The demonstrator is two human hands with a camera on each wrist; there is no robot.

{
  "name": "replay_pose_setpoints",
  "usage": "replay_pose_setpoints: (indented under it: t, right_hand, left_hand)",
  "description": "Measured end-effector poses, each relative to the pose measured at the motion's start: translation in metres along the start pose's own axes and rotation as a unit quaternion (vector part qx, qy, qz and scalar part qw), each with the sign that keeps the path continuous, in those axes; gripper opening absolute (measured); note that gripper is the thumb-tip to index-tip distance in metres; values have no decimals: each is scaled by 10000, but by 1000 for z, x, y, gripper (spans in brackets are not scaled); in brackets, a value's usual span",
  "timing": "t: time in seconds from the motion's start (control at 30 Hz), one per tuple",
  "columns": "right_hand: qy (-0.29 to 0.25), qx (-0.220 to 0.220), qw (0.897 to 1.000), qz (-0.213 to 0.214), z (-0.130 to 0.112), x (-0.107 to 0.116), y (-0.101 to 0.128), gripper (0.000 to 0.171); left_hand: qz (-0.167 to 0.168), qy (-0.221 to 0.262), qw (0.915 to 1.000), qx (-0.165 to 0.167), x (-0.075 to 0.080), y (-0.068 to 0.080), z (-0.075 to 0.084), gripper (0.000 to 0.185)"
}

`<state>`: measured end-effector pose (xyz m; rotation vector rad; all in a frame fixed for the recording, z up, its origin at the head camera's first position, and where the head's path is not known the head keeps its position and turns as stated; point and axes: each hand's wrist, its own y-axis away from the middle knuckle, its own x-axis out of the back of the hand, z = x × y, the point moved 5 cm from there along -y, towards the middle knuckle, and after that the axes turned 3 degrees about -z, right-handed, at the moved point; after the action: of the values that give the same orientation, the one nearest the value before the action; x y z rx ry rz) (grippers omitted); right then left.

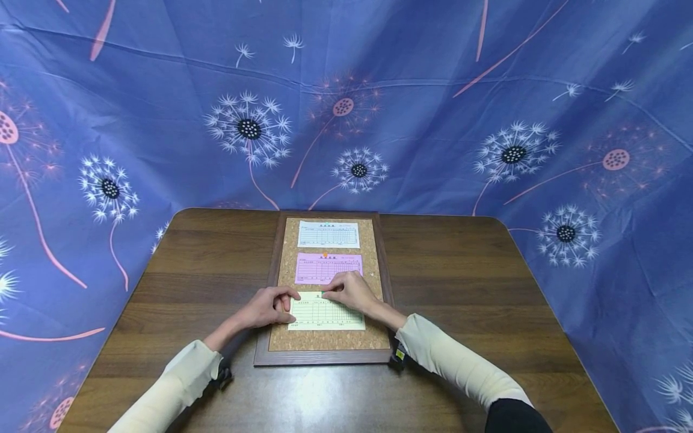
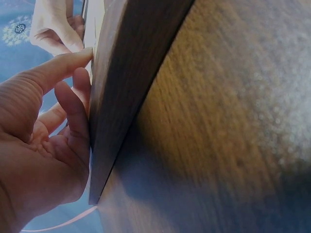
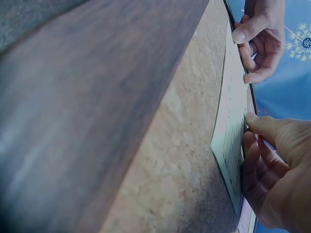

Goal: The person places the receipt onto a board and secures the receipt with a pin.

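A pale yellow-green printed form [image 1: 327, 316] lies on the lower part of a framed cork board [image 1: 330, 341]. My left hand [image 1: 269, 307] rests at its left edge, index fingertip near the upper corner and thumb near the lower one, pressing the paper. At the middle of the form's top edge, my right hand [image 1: 351, 291] pinches a small green push pin [image 1: 323, 293], mostly hidden by the fingers. In the right wrist view the form [image 3: 231, 121] lies along the cork, its near corner slightly lifted. Both hands work close together.
Higher on the board are a pink form [image 1: 328, 272] with an orange push pin [image 1: 325, 255] and a white-blue form [image 1: 328, 236] with a small teal pin [image 1: 327, 224]. The board lies on a brown wooden table [image 1: 460, 288]. A blue dandelion-print cloth [image 1: 422, 120] hangs behind.
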<state>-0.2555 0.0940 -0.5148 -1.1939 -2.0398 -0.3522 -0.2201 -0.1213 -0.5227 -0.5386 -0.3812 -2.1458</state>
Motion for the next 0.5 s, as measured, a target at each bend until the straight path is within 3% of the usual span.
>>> replay_pose_setpoints:
  t: [0.5]
  right_hand:
    - [-30,-118,9999,11,2,-1,1,10]
  left_hand:
    - [6,59,10000,74,0,-1,1,41]
